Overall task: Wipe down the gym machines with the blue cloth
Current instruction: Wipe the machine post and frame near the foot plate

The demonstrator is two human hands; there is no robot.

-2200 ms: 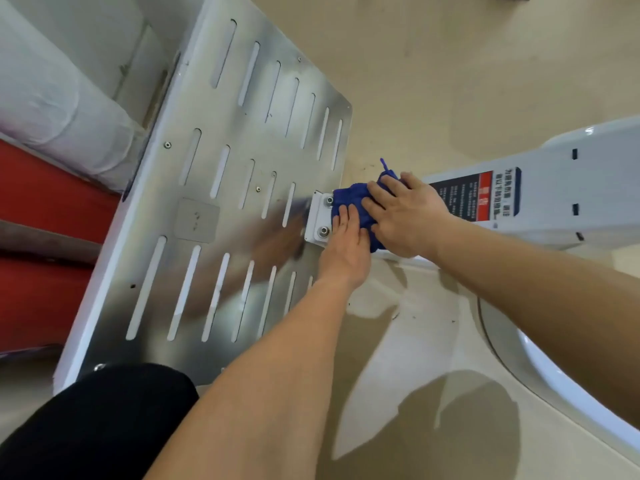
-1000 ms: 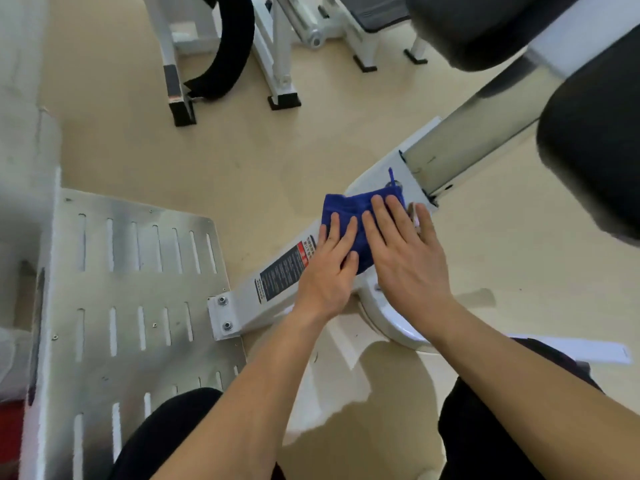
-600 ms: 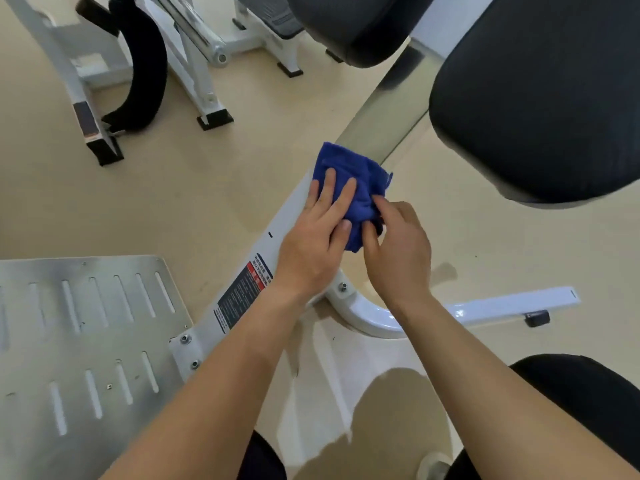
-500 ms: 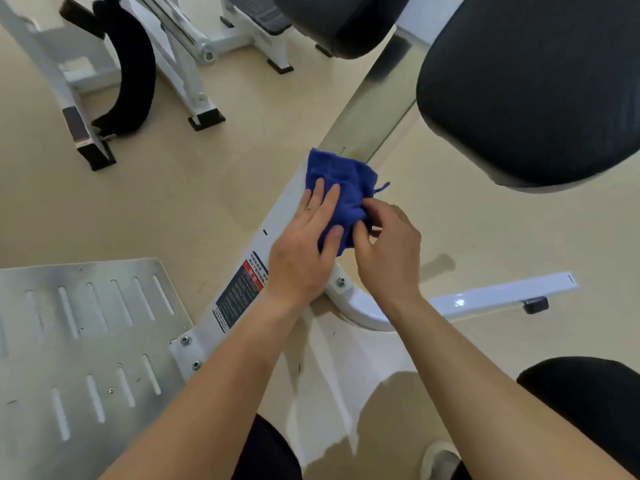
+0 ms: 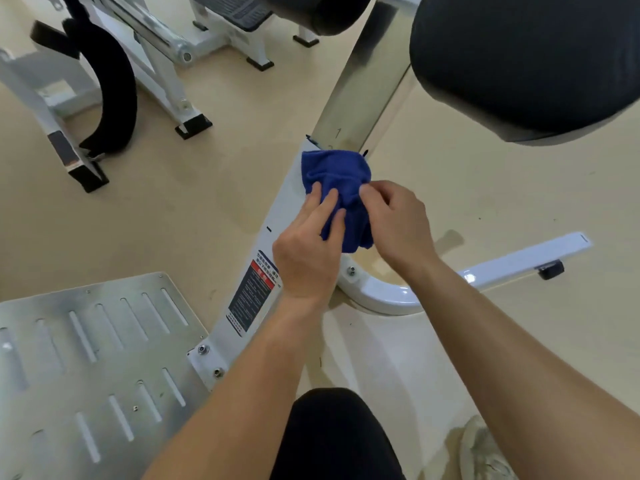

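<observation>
Knee (image 5: 332, 434) in black trousers at bottom edge, pale shoe (image 5: 485, 452) to its right on the beige floor (image 5: 207, 188). Slotted metal footplate (image 5: 86, 358) low left, bolted to white frame beam (image 5: 277, 216) carrying a red-and-black warning label (image 5: 252, 292). Left hand (image 5: 304, 258) lies over the beam, fingers (image 5: 325, 206) straight and slightly spread, pressing on the blue cloth (image 5: 334, 171). Right hand (image 5: 398, 220) just beside it, fingers (image 5: 374, 192) curled, pinching the cloth's right edge. Cloth is bunched on the beam's top end, touching the base of the steel post (image 5: 356, 81). Black seat pad (image 5: 519, 57) overhangs upper right. Second white machine (image 5: 156, 64) stands well apart, upper left.
</observation>
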